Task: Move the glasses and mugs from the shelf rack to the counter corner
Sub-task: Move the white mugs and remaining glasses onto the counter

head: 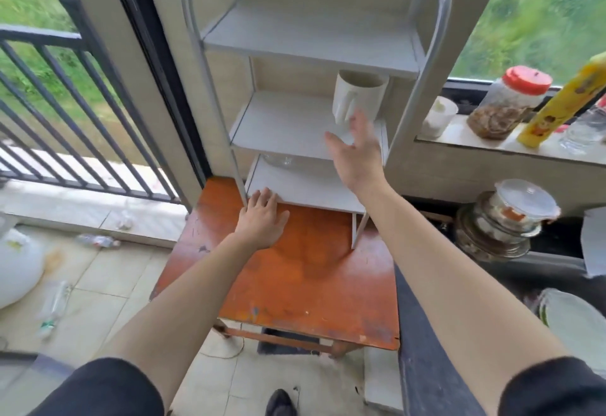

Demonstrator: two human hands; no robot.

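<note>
A white shelf rack (308, 41) with three shelves stands on an orange wooden table (305, 271). A white mug (359, 96) sits at the right end of the middle shelf, handle facing me. My right hand (355, 153) is open just in front of and below the mug, fingers spread, not touching it as far as I can tell. A clear glass (278, 159) shows partly under the middle shelf, on the bottom shelf. My left hand (262, 219) lies flat with fingers apart on the table at the bottom shelf's front left corner.
On the window ledge to the right stand a small white cup (437, 117), a red-lidded jar (506, 104), a yellow can (564, 100) and a clear bottle (583, 130). Stacked bowls (505, 219) sit below it. A dark railing (65, 114) and littered floor lie left.
</note>
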